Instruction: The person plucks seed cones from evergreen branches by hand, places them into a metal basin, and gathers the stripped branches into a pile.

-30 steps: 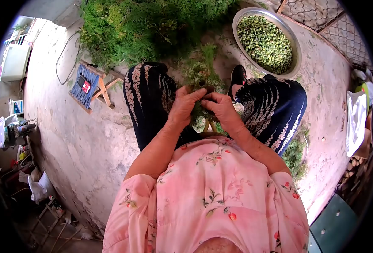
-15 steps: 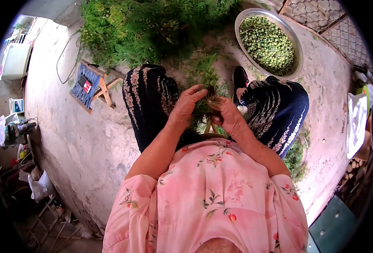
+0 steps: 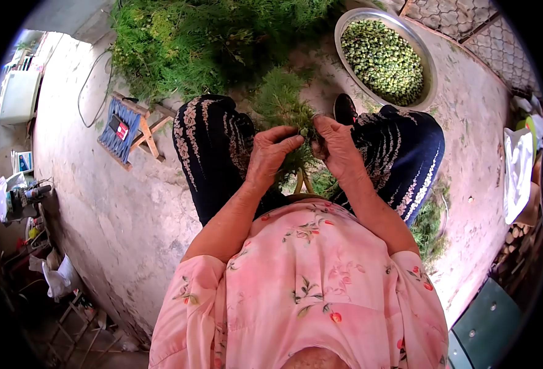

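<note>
A feathery green conifer sprig point(image 3: 282, 98) hangs between my knees, its stem end between my two hands. My left hand point(image 3: 272, 154) is closed, with thumb and forefinger gripping the sprig. Close to its right, my right hand point(image 3: 338, 144) is also closed, fingertips pinched at the edge of the foliage beside small green cones. What exactly lies between the right fingertips is too small to make out. Beyond my right knee stands a wide metal basin point(image 3: 432, 80) holding a heap of small green cones point(image 3: 382, 61).
A large pile of green branches point(image 3: 204, 43) lies ahead of me. To the left is a folding stool point(image 3: 119, 132) with a dark and red item on its woven seat. Loose clippings point(image 3: 430, 230) lie on the concrete floor point(image 3: 124, 209) at right. White bags point(image 3: 517, 175) are at the far right.
The sprig now stands out more fully to the left between my hands. My right hand has risen slightly and its fingers have shifted at the foliage. The whole view has shifted a little.
</note>
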A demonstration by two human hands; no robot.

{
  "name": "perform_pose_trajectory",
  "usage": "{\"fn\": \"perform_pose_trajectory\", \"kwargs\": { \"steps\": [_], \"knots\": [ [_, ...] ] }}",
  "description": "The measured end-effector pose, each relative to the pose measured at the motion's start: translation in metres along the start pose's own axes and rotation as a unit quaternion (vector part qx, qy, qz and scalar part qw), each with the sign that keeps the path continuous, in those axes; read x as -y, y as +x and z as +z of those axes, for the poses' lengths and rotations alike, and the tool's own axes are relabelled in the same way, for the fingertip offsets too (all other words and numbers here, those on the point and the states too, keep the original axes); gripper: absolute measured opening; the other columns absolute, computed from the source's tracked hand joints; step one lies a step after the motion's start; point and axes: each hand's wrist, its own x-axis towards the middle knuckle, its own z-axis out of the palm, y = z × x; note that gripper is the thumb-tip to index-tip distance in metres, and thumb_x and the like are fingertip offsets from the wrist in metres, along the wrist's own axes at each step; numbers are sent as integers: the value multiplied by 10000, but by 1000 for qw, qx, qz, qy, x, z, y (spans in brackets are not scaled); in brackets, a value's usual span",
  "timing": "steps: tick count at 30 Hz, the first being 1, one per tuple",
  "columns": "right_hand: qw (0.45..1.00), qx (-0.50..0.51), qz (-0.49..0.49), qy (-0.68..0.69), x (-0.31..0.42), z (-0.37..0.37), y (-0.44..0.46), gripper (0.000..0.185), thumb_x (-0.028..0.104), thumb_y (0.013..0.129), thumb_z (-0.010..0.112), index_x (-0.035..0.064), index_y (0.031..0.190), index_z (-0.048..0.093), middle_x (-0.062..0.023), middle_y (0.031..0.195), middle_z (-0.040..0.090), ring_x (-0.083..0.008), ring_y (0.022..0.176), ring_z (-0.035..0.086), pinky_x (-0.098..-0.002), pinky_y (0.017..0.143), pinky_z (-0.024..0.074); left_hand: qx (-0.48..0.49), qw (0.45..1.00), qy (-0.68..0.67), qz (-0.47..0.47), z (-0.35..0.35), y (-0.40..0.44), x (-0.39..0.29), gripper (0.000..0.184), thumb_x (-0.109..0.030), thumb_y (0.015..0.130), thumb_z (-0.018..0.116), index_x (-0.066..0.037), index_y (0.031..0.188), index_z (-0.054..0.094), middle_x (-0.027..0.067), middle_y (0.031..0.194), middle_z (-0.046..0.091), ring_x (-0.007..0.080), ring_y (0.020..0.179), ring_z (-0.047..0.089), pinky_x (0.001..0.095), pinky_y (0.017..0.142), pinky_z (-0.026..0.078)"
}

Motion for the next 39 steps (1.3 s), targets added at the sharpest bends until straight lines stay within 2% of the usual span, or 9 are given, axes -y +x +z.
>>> {"fn": "perform_pose_trajectory", "kwargs": {
  "steps": [7, 9, 12, 13, 15, 18, 29, 34, 39],
  "knots": [
    [996, 8, 63, 58, 0, 0, 2, 150, 208, 805, 611, 86, 880, 566, 36, 701, 528, -82, 526, 506, -200, 403, 357, 3, 999, -33, 3, -3, 1, 2, 215, -88, 739, 663, 4, 928, 621, 11, 814, 619, 76, 705, 545, 207, 644, 438],
    [997, 5, 62, 55, 1, 4, 3, 138, 191, 812, 599, 81, 888, 562, 32, 704, 530, -85, 535, 511, -205, 415, 366, 1, 983, -163, -84, -3, -1, -8, 198, -123, 757, 650, -9, 916, 623, 8, 810, 614, 81, 709, 549, 210, 645, 441],
    [997, 28, 52, 43, -1, 4, 2, 137, 170, 824, 578, 67, 912, 554, 20, 704, 535, -92, 550, 519, -212, 437, 379, 10, 969, -224, -101, -7, 3, -5, 173, -139, 764, 642, -21, 889, 628, 4, 789, 609, 82, 699, 552, 218, 626, 448],
    [997, 55, 43, 35, -2, 4, 3, 147, 166, 830, 568, 57, 927, 550, 12, 702, 538, -96, 557, 523, -215, 448, 384, 10, 969, -224, -101, -7, 3, -2, 173, -139, 764, 642, -21, 889, 628, 4, 789, 609, 82, 699, 552, 218, 626, 448],
    [998, 58, 23, 10, -4, 4, 3, 163, 172, 834, 563, 47, 938, 548, 3, 697, 540, -100, 557, 525, -213, 449, 383, -18, 991, -125, -49, -7, 5, 2, 150, -119, 758, 642, -19, 869, 631, 2, 775, 608, 80, 681, 550, 216, 614, 443],
    [997, 78, -1, -11, -6, 1, 5, 190, 180, 841, 555, 29, 956, 544, -12, 686, 544, -104, 555, 527, -210, 454, 386, -20, 995, -97, -24, -7, 5, 2, 133, -103, 752, 642, -17, 852, 635, 0, 769, 607, 75, 672, 546, 209, 614, 434],
    [997, 74, 19, -21, -9, 0, 4, 178, 170, 847, 544, 24, 950, 536, -22, 680, 550, -107, 539, 522, -212, 463, 402, -27, 991, -129, -37, -4, 2, -2, 133, -84, 726, 646, -1, 829, 636, 15, 749, 615, 79, 667, 547, 209, 606, 439],
    [977, 121, 83, 155, -12, -4, 4, 143, 128, 859, 509, 37, 969, 509, -38, 776, 530, -134, 605, 522, -247, 494, 420, -7, 977, -196, -88, -3, 1, -6, 109, -56, 723, 634, -11, 821, 619, 23, 736, 608, 99, 646, 565, 226, 588, 462],
    [979, 107, 70, 157, -11, 0, 3, 153, 108, 855, 504, 22, 982, 500, -55, 816, 535, -160, 635, 536, -259, 514, 427, 8, 971, -227, -77, -3, 3, -8, 103, -76, 757, 625, -14, 838, 606, 32, 739, 610, 100, 635, 565, 227, 583, 470]
  ]
}}
